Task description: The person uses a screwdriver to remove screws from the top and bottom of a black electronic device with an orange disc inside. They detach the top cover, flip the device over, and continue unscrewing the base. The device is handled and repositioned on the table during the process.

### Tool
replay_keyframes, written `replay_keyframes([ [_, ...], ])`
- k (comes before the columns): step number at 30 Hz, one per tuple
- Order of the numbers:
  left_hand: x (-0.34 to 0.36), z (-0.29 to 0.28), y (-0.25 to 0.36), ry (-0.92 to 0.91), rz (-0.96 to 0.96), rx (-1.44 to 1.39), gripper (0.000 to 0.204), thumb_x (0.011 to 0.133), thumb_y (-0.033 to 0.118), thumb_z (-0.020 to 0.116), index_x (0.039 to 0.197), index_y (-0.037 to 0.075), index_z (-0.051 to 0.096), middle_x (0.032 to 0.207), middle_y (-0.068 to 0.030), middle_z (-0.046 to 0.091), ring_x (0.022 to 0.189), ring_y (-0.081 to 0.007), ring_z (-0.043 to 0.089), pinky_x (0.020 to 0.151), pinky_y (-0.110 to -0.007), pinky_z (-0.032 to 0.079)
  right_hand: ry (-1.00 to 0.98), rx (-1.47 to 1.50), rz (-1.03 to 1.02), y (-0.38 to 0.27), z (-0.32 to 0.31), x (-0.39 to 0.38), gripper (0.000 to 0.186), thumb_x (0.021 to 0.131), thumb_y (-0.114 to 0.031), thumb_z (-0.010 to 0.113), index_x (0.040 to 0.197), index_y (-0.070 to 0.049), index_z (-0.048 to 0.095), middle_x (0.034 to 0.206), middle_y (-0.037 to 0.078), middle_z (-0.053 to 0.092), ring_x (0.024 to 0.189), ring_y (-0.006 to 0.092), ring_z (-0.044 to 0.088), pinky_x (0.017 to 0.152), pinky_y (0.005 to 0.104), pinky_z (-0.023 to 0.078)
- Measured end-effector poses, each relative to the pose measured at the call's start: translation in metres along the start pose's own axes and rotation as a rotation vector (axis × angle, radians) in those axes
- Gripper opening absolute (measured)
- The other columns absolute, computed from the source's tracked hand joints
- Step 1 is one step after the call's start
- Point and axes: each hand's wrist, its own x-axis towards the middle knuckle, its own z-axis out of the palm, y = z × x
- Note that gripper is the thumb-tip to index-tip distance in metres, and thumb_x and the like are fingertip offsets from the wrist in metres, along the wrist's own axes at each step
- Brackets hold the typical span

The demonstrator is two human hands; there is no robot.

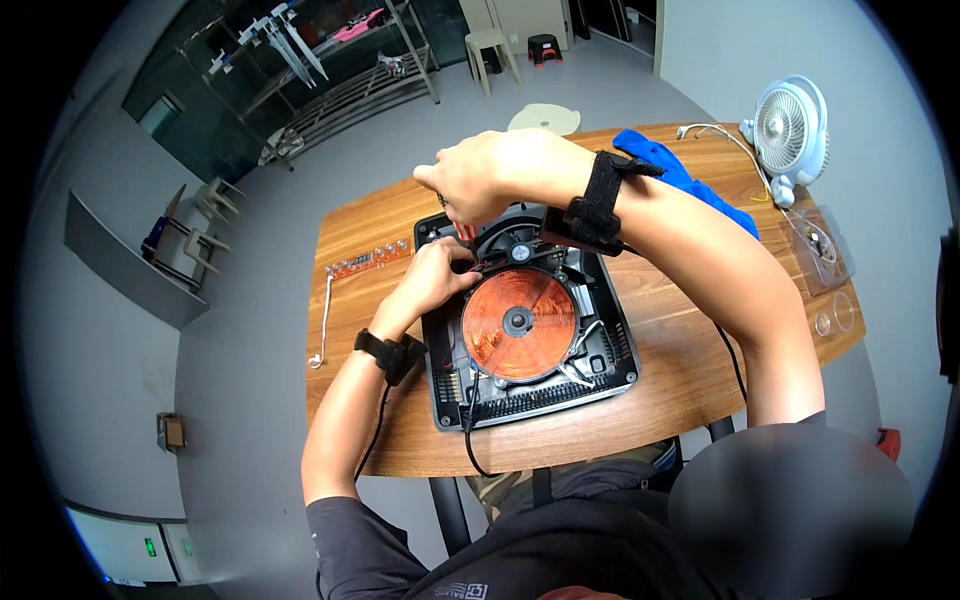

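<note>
cooker (530, 402) under curled left hand (432, 278), right hand (480, 174) closed on red handle (467, 231)

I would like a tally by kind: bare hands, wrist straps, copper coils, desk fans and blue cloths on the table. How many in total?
Hands: 2, left hand, right hand
Wrist straps: 2, left strap, right strap
Copper coils: 1
Desk fans: 1
Blue cloths: 1
Total: 7

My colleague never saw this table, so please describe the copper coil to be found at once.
On the wooden table lies an opened black induction cooker. Inside, right of the left hand, sits the copper coil: a flat orange disc, unlike the black fan just beyond it.
</note>
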Motion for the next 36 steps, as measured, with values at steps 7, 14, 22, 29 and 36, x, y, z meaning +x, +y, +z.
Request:
replay_keyframes([
  [7,-0.004,-0.003,0.006,-0.002,-0.023,-0.014,0.035,0.079,0.018,0.084,0.106,-0.004,0.076,0.109,-0.0204,0.073,0.105,-0.0362,0.07,0.095,-0.041,0.054,-0.183,0.017,0.08,-0.015,-0.019,0.003,0.045,0.098,-0.031,0.062,0.134,-0.003,0.06,0.085,0.019,0.076,0.084,0.034,0.076,0.076,0.0429,0.061],
  [14,0.001,-0.002,0.005,-0.007,-0.003,0.001,0.036,0.079,0.018,0.084,0.106,-0.004,0.076,0.11,-0.0211,0.072,0.105,-0.0374,0.07,0.095,-0.042,0.054,-0.064,-0.037,0.113,-0.014,-0.008,0.001,0.05,0.097,-0.029,0.065,0.138,-0.002,0.055,0.1,0.022,0.075,0.098,0.0379,0.074,0.084,0.0472,0.059],
  [22,-0.004,-0.004,0.007,-0.02,-0.046,-0.011,0.035,0.079,0.018,0.084,0.106,-0.004,0.076,0.109,-0.0211,0.072,0.104,-0.0378,0.069,0.095,-0.043,0.054,-0.075,-0.011,0.029,-0.012,-0.008,0.009,0.046,0.099,-0.034,0.065,0.128,0.001,0.058,0.098,0.022,0.075,0.095,0.041,0.073,0.084,0.048,0.059],
  [29,-0.001,0.001,0.0,0.017,0.023,0.008,0.036,0.079,0.019,0.084,0.107,-0.003,0.077,0.109,-0.0214,0.072,0.105,-0.0375,0.069,0.095,-0.043,0.054,-0.027,-0.018,0.081,-0.008,-0.004,0.002,0.05,0.096,-0.033,0.067,0.126,0.005,0.056,0.097,0.024,0.074,0.096,0.0425,0.073,0.084,0.0484,0.059],
  [36,-0.001,0.0,0.001,0.001,-0.005,0.009,0.037,0.079,0.02,0.084,0.108,-0.002,0.077,0.111,-0.0208,0.073,0.106,-0.0369,0.07,0.096,-0.042,0.055,-0.176,0.061,0.099,-0.006,-0.014,0.004,0.048,0.098,-0.032,0.067,0.125,0.006,0.056,0.098,0.026,0.074,0.097,0.043,0.072,0.085,0.0489,0.059],
])
